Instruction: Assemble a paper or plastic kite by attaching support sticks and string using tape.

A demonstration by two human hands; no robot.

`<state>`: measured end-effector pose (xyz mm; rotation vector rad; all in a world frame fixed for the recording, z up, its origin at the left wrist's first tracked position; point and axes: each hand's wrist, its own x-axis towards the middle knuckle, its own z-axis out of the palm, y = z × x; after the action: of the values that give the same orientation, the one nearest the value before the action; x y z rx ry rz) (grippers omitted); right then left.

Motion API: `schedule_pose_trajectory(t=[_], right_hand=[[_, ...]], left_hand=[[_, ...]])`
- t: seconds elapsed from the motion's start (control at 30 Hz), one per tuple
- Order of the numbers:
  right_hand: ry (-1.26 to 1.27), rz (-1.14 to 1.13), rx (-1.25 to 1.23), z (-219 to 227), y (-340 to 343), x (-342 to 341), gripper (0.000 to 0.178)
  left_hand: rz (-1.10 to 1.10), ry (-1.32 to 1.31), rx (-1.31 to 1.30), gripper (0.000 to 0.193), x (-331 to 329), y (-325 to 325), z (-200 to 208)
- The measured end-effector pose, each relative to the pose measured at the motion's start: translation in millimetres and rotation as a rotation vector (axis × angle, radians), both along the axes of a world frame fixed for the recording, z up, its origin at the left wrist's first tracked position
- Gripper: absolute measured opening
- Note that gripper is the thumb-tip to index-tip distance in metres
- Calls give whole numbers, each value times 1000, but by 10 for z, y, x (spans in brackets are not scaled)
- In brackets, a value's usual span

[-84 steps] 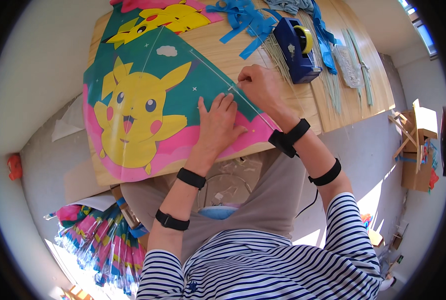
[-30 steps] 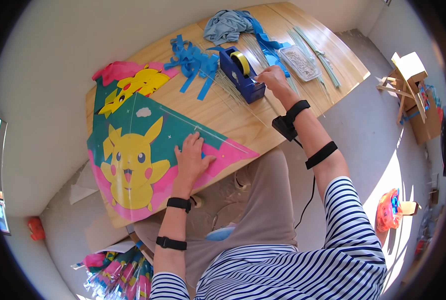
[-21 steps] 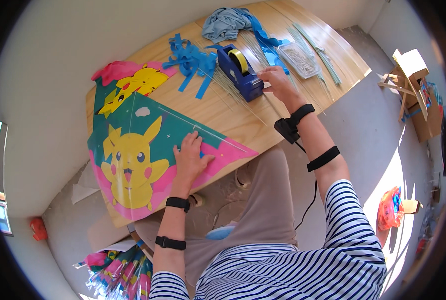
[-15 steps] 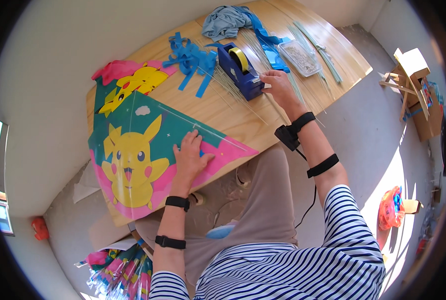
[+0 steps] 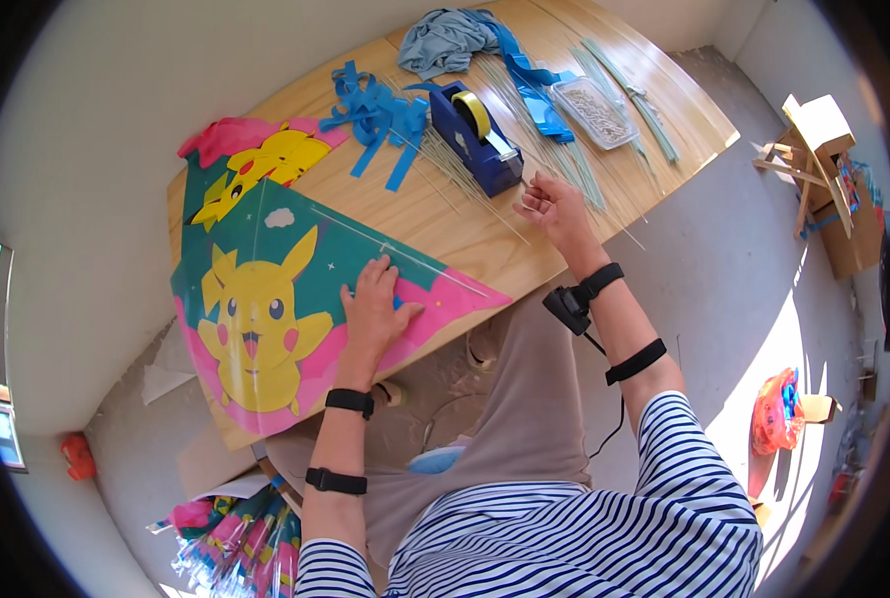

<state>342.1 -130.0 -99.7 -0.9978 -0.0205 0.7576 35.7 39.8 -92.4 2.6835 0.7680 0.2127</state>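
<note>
My left hand [image 5: 373, 309] lies with fingers spread on a kite sheet [image 5: 355, 251] printed with a yellow cartoon character on green and pink. A thin pale rod [image 5: 397, 251] runs along the sheet's slanted upper edge, just beyond my fingertips. A little blue shows beneath the left hand. My right hand [image 5: 554, 211] hovers by the near end of the blue tape dispenser [image 5: 477, 149], thumb and fingers pinched together. Whatever is between those fingertips is too small to make out. The dispenser carries a yellow-cored roll of tape [image 5: 472, 115].
Blue ribbon strips [image 5: 373, 112], thin sticks [image 5: 450, 164], a clear tub of small pieces [image 5: 594, 112] and a grey-blue cloth [image 5: 443, 45] lie across the wooden table [image 5: 485, 239]. Another printed sheet [image 5: 265, 164] sits at far left. Bundled kites [image 5: 240, 533] stand below the table.
My right hand has drawn back from the dispenser's cutting end, toward me, its fingers more curled. The left hand stays on the sheet. The whole view has shifted slightly.
</note>
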Motion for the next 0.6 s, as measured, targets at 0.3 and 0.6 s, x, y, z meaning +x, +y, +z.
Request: schedule_pose_trajectory(t=[0.3, 0.6], right_hand=[[70, -37, -65, 319, 297, -204, 15], [-8, -118, -96, 111, 430, -140, 11]], left_hand=[[-8, 43, -12, 71, 6, 21, 24], [-8, 16, -7, 70, -19, 2, 3]])
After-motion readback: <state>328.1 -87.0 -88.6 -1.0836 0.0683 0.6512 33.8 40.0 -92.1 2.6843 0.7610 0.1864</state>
